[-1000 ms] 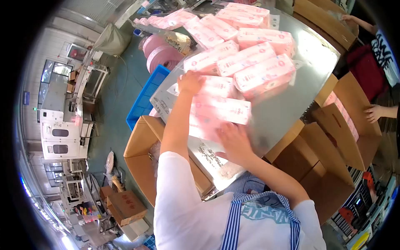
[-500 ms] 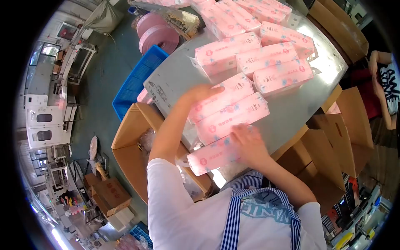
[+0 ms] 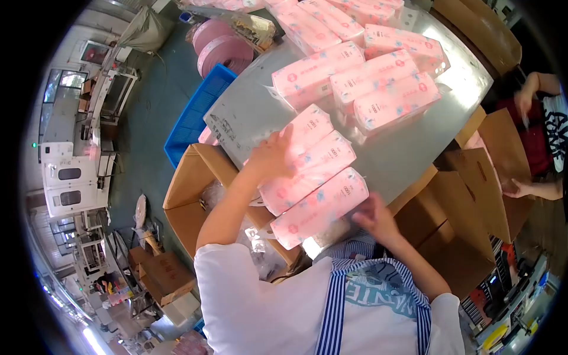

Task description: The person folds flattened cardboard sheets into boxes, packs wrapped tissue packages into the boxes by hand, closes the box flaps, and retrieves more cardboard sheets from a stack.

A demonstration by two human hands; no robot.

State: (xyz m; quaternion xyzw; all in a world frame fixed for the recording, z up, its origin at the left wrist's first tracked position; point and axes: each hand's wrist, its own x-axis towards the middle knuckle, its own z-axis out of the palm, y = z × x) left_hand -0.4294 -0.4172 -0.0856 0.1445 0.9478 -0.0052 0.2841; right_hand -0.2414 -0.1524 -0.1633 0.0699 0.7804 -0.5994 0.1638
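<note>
Three pink plastic-wrapped tissue packs lie side by side at the near edge of the metal table (image 3: 408,155). My left hand (image 3: 269,158) wraps over the left end of the far pack (image 3: 312,124), hiding that end. The middle pack (image 3: 325,155) is pressed between the other two. Beside the right end of the near pack (image 3: 319,208), my right hand (image 3: 378,220) is held with its fingers apart and nothing in it. Beyond lie several more tissue packs (image 3: 397,102), some side by side and some at angles.
Open cardboard boxes stand at the left (image 3: 184,198) and right (image 3: 458,236) of the table. A blue crate (image 3: 192,121) and pink rolls (image 3: 226,54) are behind the left box. At far right, a co-worker's hands (image 3: 519,189) are near another box (image 3: 503,171).
My right hand has come off the near pack and moved right, uncovering its end. The three packs have shifted slightly left and sit closer together. My left hand stays on the far pack.
</note>
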